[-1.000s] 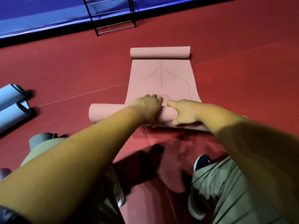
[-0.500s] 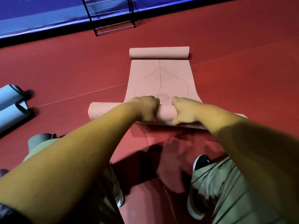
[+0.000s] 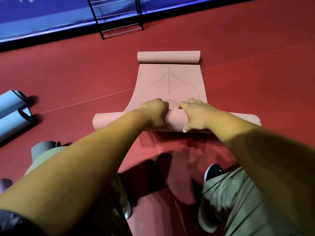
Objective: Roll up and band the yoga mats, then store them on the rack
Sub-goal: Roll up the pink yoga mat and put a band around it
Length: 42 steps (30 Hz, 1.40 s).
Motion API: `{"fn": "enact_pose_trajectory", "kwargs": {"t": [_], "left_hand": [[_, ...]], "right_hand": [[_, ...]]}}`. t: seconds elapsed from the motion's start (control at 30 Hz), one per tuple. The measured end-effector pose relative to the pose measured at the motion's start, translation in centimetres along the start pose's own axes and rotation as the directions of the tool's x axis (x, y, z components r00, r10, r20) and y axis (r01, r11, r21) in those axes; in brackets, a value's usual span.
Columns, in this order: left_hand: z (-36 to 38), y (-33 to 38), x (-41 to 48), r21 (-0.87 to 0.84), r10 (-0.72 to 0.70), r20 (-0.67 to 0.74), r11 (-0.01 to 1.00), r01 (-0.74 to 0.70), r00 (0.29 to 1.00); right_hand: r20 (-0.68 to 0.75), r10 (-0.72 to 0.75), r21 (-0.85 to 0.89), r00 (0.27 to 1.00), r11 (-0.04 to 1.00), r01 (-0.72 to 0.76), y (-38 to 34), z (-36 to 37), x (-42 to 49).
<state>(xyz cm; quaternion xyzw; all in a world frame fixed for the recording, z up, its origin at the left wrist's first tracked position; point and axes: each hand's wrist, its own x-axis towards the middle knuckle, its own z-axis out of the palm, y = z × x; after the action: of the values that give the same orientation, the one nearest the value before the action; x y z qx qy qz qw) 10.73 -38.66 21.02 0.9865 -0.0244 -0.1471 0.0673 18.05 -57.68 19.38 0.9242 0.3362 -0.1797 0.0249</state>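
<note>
A pink yoga mat [image 3: 168, 82] lies on the red floor, its far end curled into a small roll [image 3: 168, 57]. The near end is rolled into a thicker tube [image 3: 175, 119] that runs left to right. My left hand [image 3: 156, 113] and my right hand [image 3: 196, 114] both grip the middle of this tube, fingers curled over its top, a short gap between them. A black wire rack [image 3: 119, 16] stands at the far wall.
Two rolled light-blue mats [image 3: 12, 113] lie at the left. A rolled grey mat [image 3: 43, 149] stands near my left knee. My legs and shoes [image 3: 213, 172] are below the tube. A blue padded wall [image 3: 42, 17] bounds the far side.
Both hands have pushed the tube a little further away, taking up more of the flat mat; my right hand has shifted its fingers over the top.
</note>
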Motion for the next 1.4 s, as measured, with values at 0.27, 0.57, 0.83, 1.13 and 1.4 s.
{"fn": "enact_pose_trajectory", "kwargs": {"t": [0.27,0.57,0.83,1.13,1.4], "left_hand": [[-0.4,-0.1,0.1,0.194,-0.002,-0.013,0.981,0.004,1.000],[0.0,0.5,0.1,0.265,-0.072,-0.056,0.961,0.085,0.996],[-0.4,0.2,-0.6,-0.008,-0.152,0.030,0.988,0.153,0.988],[0.1,0.3,0.0,0.343,-0.118,-0.020,0.932,0.118,0.993],[0.5,-0.1,0.0,0.005,-0.103,-0.080,0.995,0.103,0.991]], "right_hand": [[-0.045,-0.016,0.153,0.999,0.988,0.023,0.1,-1.0,0.2],[-0.026,-0.002,0.193,1.000,0.981,0.007,0.2,-1.2,0.0],[-0.040,0.014,0.071,0.999,0.997,-0.012,-0.1,-0.3,-0.3],[-0.052,0.013,0.190,0.999,0.982,-0.003,0.6,-0.7,0.3],[-0.012,0.039,0.079,0.999,0.996,-0.038,0.9,-0.5,-0.2]]}}
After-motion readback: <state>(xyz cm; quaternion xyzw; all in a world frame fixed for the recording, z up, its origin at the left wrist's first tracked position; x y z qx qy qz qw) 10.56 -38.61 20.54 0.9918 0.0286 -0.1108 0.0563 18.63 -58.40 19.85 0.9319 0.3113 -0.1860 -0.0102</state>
